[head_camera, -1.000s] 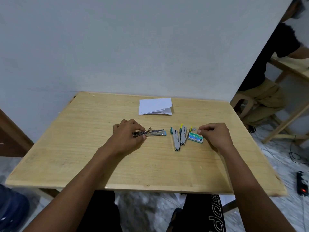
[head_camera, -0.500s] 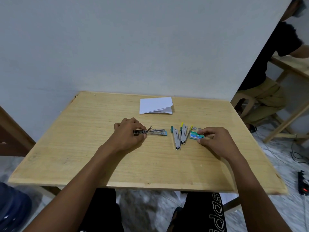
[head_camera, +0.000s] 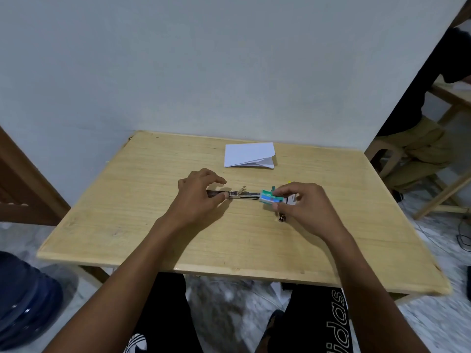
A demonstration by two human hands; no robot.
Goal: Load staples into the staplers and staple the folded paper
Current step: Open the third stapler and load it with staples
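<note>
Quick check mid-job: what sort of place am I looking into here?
Probably a plain, shared indoor workroom: a bare wooden table against a blank wall, another person seated at a second wooden table on the right, and cables on the floor.

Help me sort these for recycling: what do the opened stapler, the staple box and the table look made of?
Opened stapler: metal, bright and silvery, glinting along its length.
Staple box: probably thin card, printed green and pale blue, with sharp straight edges.
Table: pale wood or wood veneer with a dull finish and visible grain lines; which of the two cannot be told.
</note>
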